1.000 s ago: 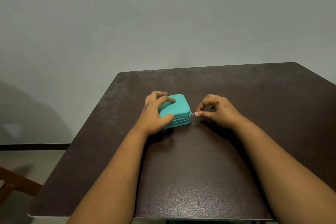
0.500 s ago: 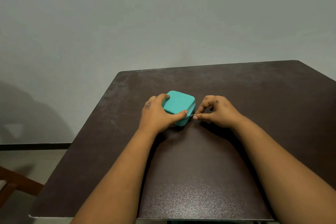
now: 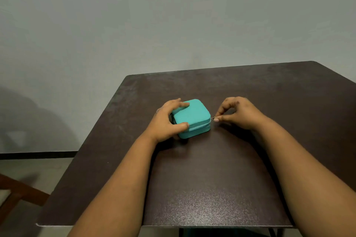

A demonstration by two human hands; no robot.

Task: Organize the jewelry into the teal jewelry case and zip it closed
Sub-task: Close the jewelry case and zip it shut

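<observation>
- Teal jewelry case (image 3: 193, 116): a small, rounded-square box lying flat on the dark brown table (image 3: 212, 188), slightly left of the table's middle, one corner turned toward the viewer. Its lid is down; a zipper line runs along the near side wall.
- Left hand (image 3: 166, 121): curled round the case's left side. The fingers lie over the far left part of the lid, and the thumb presses the near left corner. A dark gap shows between palm and case wall.
- Right hand (image 3: 239, 112): just right of the case, fingers curled, thumb and forefinger pinching the small metal zipper pull (image 3: 212, 118) at the case's right corner. The remaining fingers arch above the pinch, apart from the case.
- Forearms: both bare, entering from the lower edge and converging toward the case.
- Table: matte, speckled surface; its far edge meets a plain grey-green wall (image 3: 173, 15).
- Wooden chair part (image 3: 17, 192): reddish-brown, visible at lower left beside the table, above a pale floor.
</observation>
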